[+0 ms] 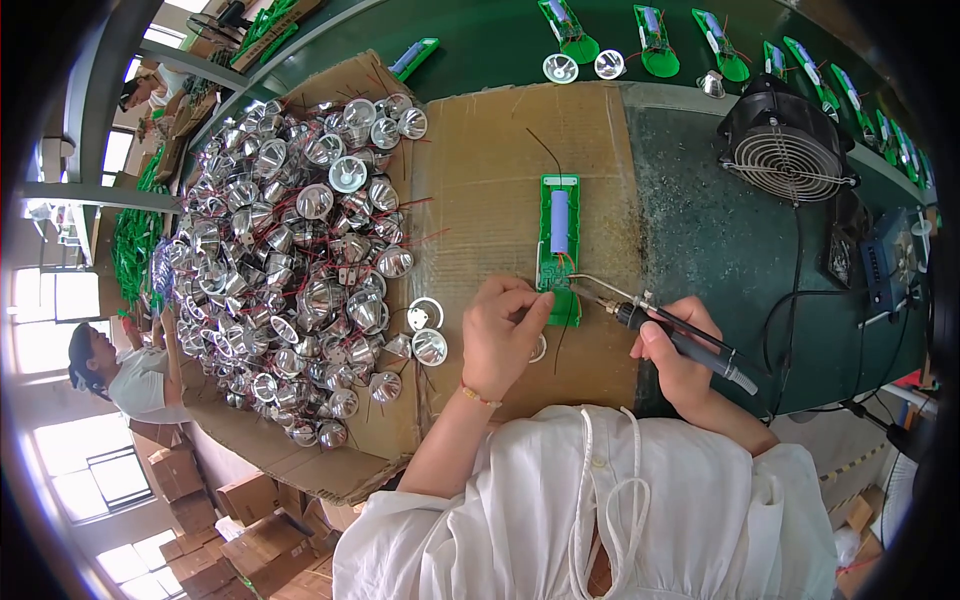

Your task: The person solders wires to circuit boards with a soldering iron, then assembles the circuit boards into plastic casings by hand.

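A green plastic housing [546, 203] lies on the cardboard sheet [475, 190] in front of me, with a purple cylindrical battery [559, 222] and a small green circuit board in it. Thin wires run from its upper and lower ends. My left hand [500, 335] is pinched at the housing's lower left edge; what its fingertips hold is hidden. In my right hand [680, 365] is a soldering iron [690, 347] with a thin metal feed tube alongside. Its tip points left, at the lower part of the circuit board. A shiny reflector shows partly behind my left hand.
A cardboard box on the left holds a heap of silver reflector cups [315, 202] with red wires. Several more green housings [655, 45] line the far side. A black fan [785, 150] and a blue box [885, 265] with cables stand right. Another person [145, 380] is at the left.
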A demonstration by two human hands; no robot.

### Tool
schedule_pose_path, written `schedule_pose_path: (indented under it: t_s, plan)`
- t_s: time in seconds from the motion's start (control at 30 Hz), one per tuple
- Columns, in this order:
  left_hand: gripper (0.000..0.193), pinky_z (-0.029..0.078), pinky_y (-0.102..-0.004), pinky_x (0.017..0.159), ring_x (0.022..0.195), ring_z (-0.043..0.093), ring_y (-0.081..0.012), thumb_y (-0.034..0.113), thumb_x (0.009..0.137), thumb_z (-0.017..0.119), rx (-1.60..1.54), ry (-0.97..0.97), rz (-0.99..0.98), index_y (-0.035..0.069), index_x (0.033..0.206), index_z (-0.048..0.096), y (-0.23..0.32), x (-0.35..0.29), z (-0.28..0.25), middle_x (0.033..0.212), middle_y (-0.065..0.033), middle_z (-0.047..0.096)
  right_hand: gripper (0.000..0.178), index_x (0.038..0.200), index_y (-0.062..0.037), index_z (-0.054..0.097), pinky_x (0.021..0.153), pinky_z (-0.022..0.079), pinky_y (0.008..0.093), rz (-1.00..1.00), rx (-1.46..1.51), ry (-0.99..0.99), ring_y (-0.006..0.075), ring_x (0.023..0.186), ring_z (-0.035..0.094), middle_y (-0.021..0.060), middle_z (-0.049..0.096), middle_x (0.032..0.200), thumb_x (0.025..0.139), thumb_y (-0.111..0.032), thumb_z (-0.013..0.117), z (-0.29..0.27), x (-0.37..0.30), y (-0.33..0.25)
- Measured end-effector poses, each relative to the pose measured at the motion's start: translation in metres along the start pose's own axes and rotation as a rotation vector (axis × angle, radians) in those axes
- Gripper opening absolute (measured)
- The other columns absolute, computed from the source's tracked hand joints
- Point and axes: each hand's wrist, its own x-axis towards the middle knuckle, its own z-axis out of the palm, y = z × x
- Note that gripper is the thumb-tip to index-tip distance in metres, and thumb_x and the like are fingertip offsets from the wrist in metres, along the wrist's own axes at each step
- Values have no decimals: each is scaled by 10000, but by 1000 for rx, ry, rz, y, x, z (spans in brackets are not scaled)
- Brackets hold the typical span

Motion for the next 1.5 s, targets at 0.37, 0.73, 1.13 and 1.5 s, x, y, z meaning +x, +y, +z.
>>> schedule_pose_path:
  t_s: [0.37,0.73,1.13,1.5]
  plan:
    - [124,404,-282,500,568,514,-176,129,739,670,78,23,52,8,723,652,1,1,6,777,-77,553,141,821,-5,480,496,447,215,-17,-89,-37,79,560,567,57,588,667,798,-58,608,0,0,3]
    - [136,412,-283,506,573,527,-179,130,742,662,73,24,19,1,703,641,0,0,6,772,-82,557,125,845,2,438,495,463,266,-76,4,30,133,508,517,81,515,622,822,-50,550,-1,-2,0]
    - [204,477,-267,560,552,596,-158,194,775,649,-92,-141,-258,-10,785,655,-1,15,-21,673,-105,647,137,851,4,440,483,443,250,-105,-4,159,129,494,513,72,505,606,827,-73,550,-23,7,10]
    - [198,494,-387,596,619,614,-317,220,712,592,445,33,144,38,675,662,17,209,10,629,-169,602,139,846,-1,472,529,467,240,49,13,210,108,577,562,78,573,695,810,-68,589,-29,14,16]
